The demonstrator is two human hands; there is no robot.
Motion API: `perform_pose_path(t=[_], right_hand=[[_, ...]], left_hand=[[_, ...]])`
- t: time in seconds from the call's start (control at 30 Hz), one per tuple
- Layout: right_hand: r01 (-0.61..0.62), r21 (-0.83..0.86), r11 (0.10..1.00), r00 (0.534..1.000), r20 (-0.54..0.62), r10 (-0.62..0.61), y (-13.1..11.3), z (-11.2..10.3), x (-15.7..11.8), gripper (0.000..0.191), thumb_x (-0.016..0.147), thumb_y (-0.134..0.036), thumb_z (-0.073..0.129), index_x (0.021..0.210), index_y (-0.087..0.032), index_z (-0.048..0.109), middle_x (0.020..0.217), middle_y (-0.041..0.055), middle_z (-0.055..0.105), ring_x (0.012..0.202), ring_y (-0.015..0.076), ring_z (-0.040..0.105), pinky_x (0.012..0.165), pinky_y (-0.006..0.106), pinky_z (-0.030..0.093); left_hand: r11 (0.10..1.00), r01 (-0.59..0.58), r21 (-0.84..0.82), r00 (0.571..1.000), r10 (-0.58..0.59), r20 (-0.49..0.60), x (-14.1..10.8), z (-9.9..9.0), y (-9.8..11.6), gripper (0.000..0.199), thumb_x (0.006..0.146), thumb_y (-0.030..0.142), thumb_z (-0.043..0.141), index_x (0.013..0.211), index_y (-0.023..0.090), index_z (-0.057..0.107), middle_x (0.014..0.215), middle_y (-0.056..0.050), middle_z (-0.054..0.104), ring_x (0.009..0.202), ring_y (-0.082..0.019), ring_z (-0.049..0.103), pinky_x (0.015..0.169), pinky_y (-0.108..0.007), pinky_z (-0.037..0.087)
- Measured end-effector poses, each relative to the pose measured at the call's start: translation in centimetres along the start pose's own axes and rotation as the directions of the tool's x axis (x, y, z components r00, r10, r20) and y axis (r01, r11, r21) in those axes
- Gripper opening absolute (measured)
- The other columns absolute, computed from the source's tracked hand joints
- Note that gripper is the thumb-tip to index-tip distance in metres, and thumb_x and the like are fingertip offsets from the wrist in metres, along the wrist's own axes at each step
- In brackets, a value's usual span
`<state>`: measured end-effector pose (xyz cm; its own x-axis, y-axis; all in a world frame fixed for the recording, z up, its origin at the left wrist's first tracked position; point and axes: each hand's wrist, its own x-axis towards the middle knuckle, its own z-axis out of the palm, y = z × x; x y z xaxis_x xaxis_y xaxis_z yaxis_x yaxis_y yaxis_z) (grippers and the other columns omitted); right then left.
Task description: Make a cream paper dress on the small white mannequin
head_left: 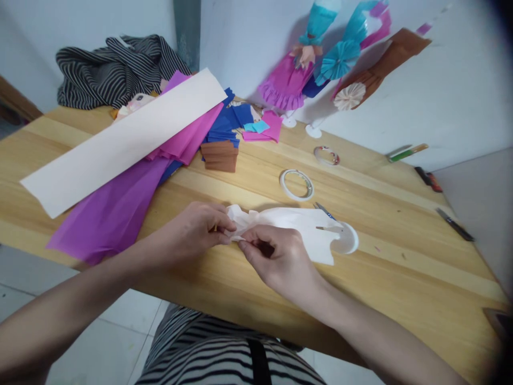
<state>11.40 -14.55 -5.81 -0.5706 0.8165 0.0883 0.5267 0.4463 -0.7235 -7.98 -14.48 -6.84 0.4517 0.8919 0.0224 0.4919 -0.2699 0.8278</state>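
Observation:
A white paper dress (292,222), gathered at a narrow waist, lies flat on the wooden table in front of me. My left hand (202,227) pinches its gathered left end between thumb and fingers. Close beside it, my right hand (278,256) pinches the lower edge of that same end, its fingers pressed together. Part of the dress is hidden behind my right hand. At the dress's right end sits a white round disc (349,239), with the points of scissors (324,210) showing just above it.
Two tape rolls (296,185) lie beyond the dress. A long cream paper strip (124,141) rests on purple crepe paper (116,214) at left, near folded brown paper (219,156). Paper dresses (288,80) hang or lean at the wall. A knife (455,224) lies at right.

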Motion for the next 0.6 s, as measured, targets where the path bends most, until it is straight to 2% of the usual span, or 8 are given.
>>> perform_pose_path(t=[0.23, 0.4, 0.6], right_hand=[[-0.021, 0.079, 0.997, 1.000, 0.003, 0.021, 0.3, 0.6, -0.6, 0.021, 0.083, -0.016, 0.055, 0.062, -0.017, 0.056, 0.053, -0.0041, 0.045, 0.049, 0.0073, 0.034, 0.046, 0.020, 0.031], [-0.039, 0.134, 0.990, 0.999, 0.027, 0.036, 0.2, 0.6, -0.5, 0.024, 0.083, -0.016, 0.052, 0.059, -0.017, 0.053, 0.053, -0.0042, 0.044, 0.051, 0.0075, 0.035, 0.047, 0.021, 0.030], [-0.010, 0.068, 0.998, 0.997, 0.073, 0.005, -0.8, -0.8, -0.6, 0.024, 0.083, -0.014, 0.052, 0.059, -0.017, 0.054, 0.052, -0.0048, 0.042, 0.049, 0.0071, 0.034, 0.046, 0.021, 0.029]], left_hand=[[1.000, -0.015, 0.003, 1.000, 0.015, 0.019, 0.5, 0.0, -0.2, 0.017, 0.080, 0.015, 0.057, 0.069, 0.017, 0.070, 0.071, 0.000, 0.066, 0.068, -0.012, 0.060, 0.063, -0.022, 0.041], [1.000, -0.019, -0.005, 1.000, 0.019, -0.017, 0.6, 0.1, -0.3, 0.014, 0.077, 0.013, 0.060, 0.068, 0.016, 0.069, 0.069, 0.000, 0.067, 0.067, -0.011, 0.060, 0.063, -0.021, 0.040], [0.999, 0.020, 0.031, 0.999, -0.018, -0.049, 0.4, 0.4, 0.2, 0.013, 0.078, 0.013, 0.061, 0.066, 0.016, 0.067, 0.067, 0.001, 0.063, 0.065, -0.010, 0.058, 0.061, -0.021, 0.040]])
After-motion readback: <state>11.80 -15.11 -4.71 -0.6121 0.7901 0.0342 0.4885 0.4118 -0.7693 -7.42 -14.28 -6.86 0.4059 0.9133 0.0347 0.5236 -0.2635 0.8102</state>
